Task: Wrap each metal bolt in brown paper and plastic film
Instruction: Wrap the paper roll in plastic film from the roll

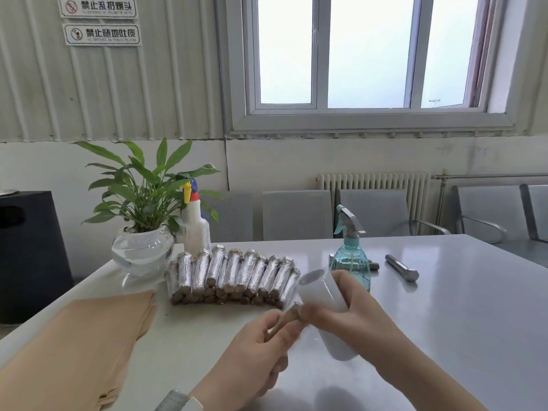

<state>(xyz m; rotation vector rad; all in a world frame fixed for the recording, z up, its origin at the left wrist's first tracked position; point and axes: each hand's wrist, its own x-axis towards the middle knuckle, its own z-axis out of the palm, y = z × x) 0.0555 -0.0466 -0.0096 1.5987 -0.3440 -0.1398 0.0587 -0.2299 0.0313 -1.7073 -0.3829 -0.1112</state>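
Note:
My left hand grips a bolt wrapped in brown paper, its tip pointing up and right. My right hand holds a white roll of plastic film against that tip. Behind them several wrapped bolts lie stacked in a row on the white table. A bare metal bolt lies to the right of the teal spray bottle. A stack of brown paper sheets covers the table's near left.
A teal spray bottle stands just beyond my right hand. A white spray bottle and a potted plant in a glass bowl stand at the back left. Grey chairs line the wall behind.

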